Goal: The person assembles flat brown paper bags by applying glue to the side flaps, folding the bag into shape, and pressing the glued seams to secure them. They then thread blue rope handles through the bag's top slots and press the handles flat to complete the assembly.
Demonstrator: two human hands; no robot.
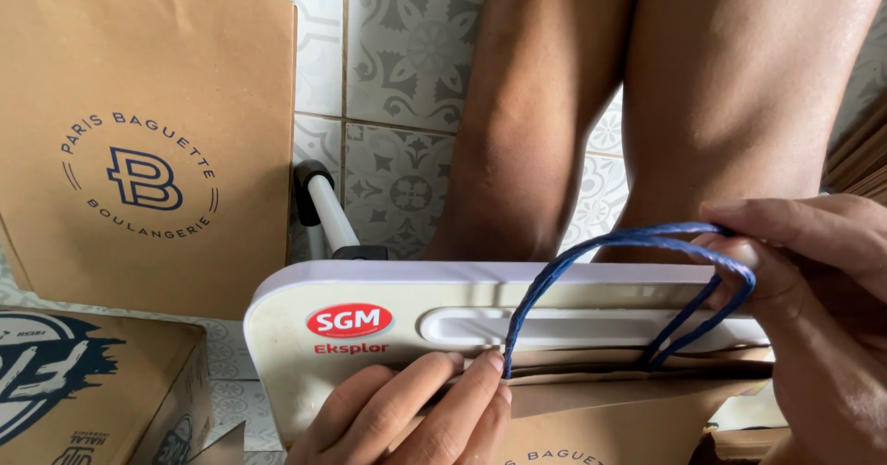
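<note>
My left hand [416, 414] presses its fingertips on the top edge of a brown paper bag [610, 419] lying on a small white folding table [351, 289], right where a blue twisted cord handle [554, 275] enters the bag. My right hand [818, 280] pinches the loop of that blue cord handle and holds it up to the right. The cord arcs from the bag edge up over the table's far rim. Most of the bag is below the frame edge.
A stack of flat brown paper bags [139, 132] with a dark round logo stands at the left. A cardboard box [92, 391] sits at the lower left. My bare legs [647, 104] rest on a patterned tile floor [397, 58] behind the table. More brown paper lies at the right edge.
</note>
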